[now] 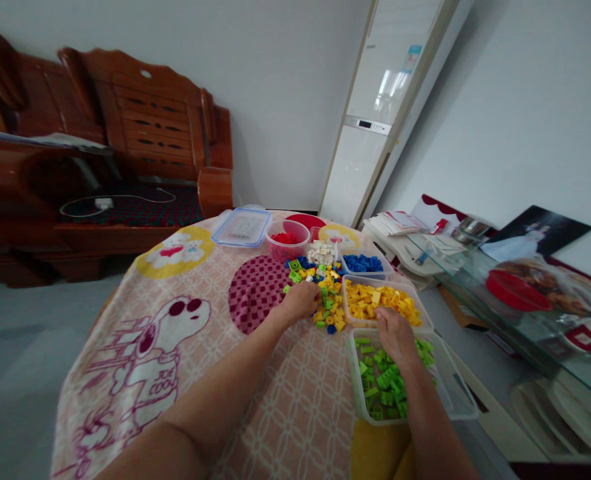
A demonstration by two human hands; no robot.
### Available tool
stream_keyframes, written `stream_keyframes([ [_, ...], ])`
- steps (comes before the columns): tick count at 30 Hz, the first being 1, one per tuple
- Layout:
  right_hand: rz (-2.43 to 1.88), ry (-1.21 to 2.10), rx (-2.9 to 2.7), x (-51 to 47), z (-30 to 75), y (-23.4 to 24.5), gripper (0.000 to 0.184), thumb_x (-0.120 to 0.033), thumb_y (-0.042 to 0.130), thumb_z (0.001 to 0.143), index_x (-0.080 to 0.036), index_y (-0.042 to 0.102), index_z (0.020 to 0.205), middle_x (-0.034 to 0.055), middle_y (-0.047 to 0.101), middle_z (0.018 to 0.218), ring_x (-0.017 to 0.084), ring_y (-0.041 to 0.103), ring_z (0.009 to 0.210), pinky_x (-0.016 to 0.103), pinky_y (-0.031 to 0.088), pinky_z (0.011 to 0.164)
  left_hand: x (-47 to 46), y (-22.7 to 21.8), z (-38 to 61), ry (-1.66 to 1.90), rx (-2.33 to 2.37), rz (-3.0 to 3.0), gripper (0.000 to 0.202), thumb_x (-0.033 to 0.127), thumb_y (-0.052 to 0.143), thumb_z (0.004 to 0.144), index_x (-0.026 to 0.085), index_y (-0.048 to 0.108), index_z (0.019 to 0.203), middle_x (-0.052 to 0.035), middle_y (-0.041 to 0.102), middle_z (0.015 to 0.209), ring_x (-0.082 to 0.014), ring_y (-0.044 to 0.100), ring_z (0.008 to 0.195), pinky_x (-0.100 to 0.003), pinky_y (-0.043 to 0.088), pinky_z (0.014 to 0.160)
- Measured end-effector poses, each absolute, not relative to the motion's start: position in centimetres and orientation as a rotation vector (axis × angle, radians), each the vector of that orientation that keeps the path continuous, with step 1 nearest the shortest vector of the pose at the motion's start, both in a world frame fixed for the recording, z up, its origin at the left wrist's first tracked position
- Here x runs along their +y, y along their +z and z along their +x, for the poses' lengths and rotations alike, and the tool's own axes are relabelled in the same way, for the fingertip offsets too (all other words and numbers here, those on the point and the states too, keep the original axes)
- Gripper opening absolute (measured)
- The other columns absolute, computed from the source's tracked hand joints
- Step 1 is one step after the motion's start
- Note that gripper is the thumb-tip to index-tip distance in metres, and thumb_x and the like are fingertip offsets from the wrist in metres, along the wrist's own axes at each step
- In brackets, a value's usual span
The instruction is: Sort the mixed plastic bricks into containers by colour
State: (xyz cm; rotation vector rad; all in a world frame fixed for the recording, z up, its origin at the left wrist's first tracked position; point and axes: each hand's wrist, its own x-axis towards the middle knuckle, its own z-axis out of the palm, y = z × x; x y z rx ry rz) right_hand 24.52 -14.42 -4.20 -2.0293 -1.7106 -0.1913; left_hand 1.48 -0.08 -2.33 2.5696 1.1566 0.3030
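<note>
My left hand reaches into the mixed pile of toy building bricks, its fingers curled together at the pile's left side; what they hold is hidden. My right hand is over the front edge of the tub of yellow bricks, fingertips pinched near the yellow bricks. Whatever is in that pinch is too small to make out. Below the right forearm lies a clear tub with green bricks, partly covered by the arm.
Behind the pile stand a round tub of red bricks, a heap of white bricks and a tub of blue bricks. A blue-edged lid lies at the back left. A glass shelf with household items borders the table's right side.
</note>
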Motion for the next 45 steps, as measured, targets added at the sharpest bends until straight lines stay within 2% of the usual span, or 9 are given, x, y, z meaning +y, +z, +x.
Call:
stream_keyframes([
  [6, -2.046, -0.176, -1.709, -14.5, 24.4, -3.9, 0.033, -0.02, 0.037, 0.092, -0.017, 0.069, 0.088, 0.0097, 0.072, 0.088, 0.02, 0.063, 0.084, 0.029, 0.045, 0.08, -0.5, -2.3, 1.7, 0.269, 1.22, 2.575, 0.023, 0.013, 0.054, 0.078, 0.018, 0.071, 0.091, -0.0107, 0.072, 0.093, -0.0243, 0.067, 0.091, -0.032, 0.051, 0.077],
  [14, -2.066, -0.177, -1.708, -14.5, 24.3, -3.9, 0.033, -0.018, 0.037, 0.091, -0.016, 0.07, 0.089, 0.0108, 0.072, 0.091, 0.021, 0.064, 0.085, 0.029, 0.045, 0.08, -0.1, -2.6, 1.5, 0.392, 1.197, 2.537, 0.021, 0.012, 0.054, 0.079, 0.016, 0.069, 0.091, -0.0086, 0.072, 0.093, -0.0205, 0.066, 0.09, -0.028, 0.049, 0.079],
  [20, -2.051, -0.192, -1.717, -14.4, 24.5, -4.2, 0.032, -0.017, 0.038, 0.091, -0.016, 0.07, 0.086, 0.0098, 0.071, 0.085, 0.021, 0.063, 0.083, 0.029, 0.045, 0.08, -0.2, -2.1, 2.3, 0.746, 0.971, 2.266, 0.019, 0.009, 0.053, 0.075, 0.014, 0.068, 0.084, -0.0024, 0.071, 0.076, -0.0131, 0.064, 0.071, -0.021, 0.048, 0.069],
  [23, -2.032, -0.209, -1.711, -14.4, 24.5, -4.3, 0.032, -0.017, 0.038, 0.091, -0.016, 0.07, 0.087, 0.01, 0.071, 0.085, 0.021, 0.063, 0.083, 0.03, 0.045, 0.08, -1.2, -2.1, 3.3, 0.821, 0.793, 2.078, 0.021, 0.008, 0.053, 0.074, 0.014, 0.068, 0.088, -0.0007, 0.07, 0.073, -0.0112, 0.065, 0.066, -0.019, 0.048, 0.064],
  [30, -2.054, -0.195, -1.711, -14.5, 24.4, -4.1, 0.032, -0.015, 0.038, 0.09, -0.015, 0.07, 0.088, 0.011, 0.071, 0.087, 0.021, 0.063, 0.083, 0.03, 0.044, 0.08, -1.8, -2.4, 4.2, 0.808, 0.645, 2.01, 0.027, 0.013, 0.058, 0.075, 0.015, 0.07, 0.1, -0.0041, 0.075, 0.093, -0.014, 0.069, 0.083, -0.022, 0.052, 0.075],
  [34, -2.07, -0.181, -1.722, -14.5, 24.3, -3.9, 0.032, -0.016, 0.038, 0.091, -0.015, 0.07, 0.088, 0.0112, 0.071, 0.089, 0.021, 0.064, 0.084, 0.029, 0.044, 0.08, -1.0, -1.3, 2.8, 0.712, 0.744, 2.155, 0.023, 0.013, 0.059, 0.075, 0.014, 0.073, 0.093, -0.0025, 0.075, 0.085, -0.0127, 0.067, 0.075, -0.021, 0.049, 0.072],
  [39, -2.099, -0.188, -1.712, -14.5, 24.2, -3.9, 0.033, -0.018, 0.037, 0.092, -0.015, 0.07, 0.089, 0.0118, 0.072, 0.089, 0.021, 0.064, 0.083, 0.03, 0.044, 0.079, -0.1, -1.0, 1.3, 0.345, 0.799, 2.373, 0.011, 0.018, 0.07, 0.07, 0.015, 0.075, 0.079, -0.0011, 0.073, 0.074, -0.0129, 0.064, 0.067, -0.02, 0.043, 0.061],
  [45, -2.084, -0.177, -1.702, -14.5, 24.3, -4.0, 0.033, -0.018, 0.037, 0.092, -0.015, 0.07, 0.091, 0.0108, 0.072, 0.089, 0.021, 0.064, 0.085, 0.029, 0.045, 0.081, 0.5, -1.8, 1.0, 0.231, 0.801, 2.479, 0.011, 0.016, 0.07, 0.069, 0.017, 0.076, 0.079, -0.0004, 0.074, 0.075, -0.0122, 0.063, 0.067, -0.019, 0.038, 0.057],
])
